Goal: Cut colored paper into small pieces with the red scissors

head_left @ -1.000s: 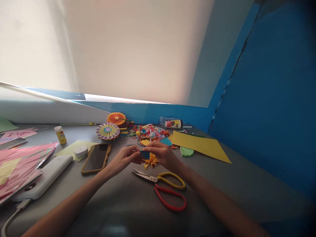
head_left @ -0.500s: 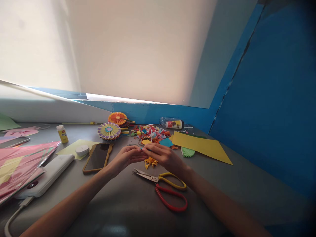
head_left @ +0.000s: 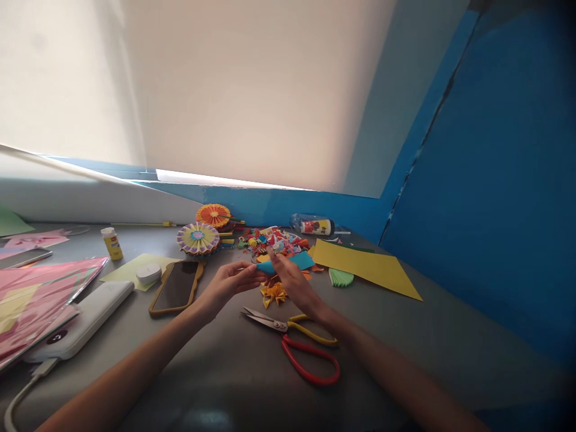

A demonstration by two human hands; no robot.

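Note:
A small folded piece of blue paper (head_left: 266, 267) sits between my hands above the desk. My left hand (head_left: 231, 282) pinches its left end between thumb and fingers. At its right side is my right hand (head_left: 294, 287), with fingers stretched out and slightly blurred; whether they press on the paper is hard to see. Below my hands lies a folded yellow-orange paper star (head_left: 273, 294). Scissors (head_left: 281, 326) with one yellow and one red handle rest nearer to me, blades partly apart. Another blue paper piece (head_left: 303, 260) lies just beyond my right hand.
Colourful paper scraps (head_left: 279, 240) are heaped at the back, beside two pleated paper rosettes (head_left: 198, 238). A yellow sheet (head_left: 369, 267) and a glue bottle (head_left: 317, 227) lie right. Leftward are a phone (head_left: 176, 288), a white power bank (head_left: 85, 321) and a small yellow bottle (head_left: 112, 245).
My right hand's fingers have lifted and straightened from a pinch against my left fingertips. More of the blue paper now shows between the hands. My left hand has barely moved.

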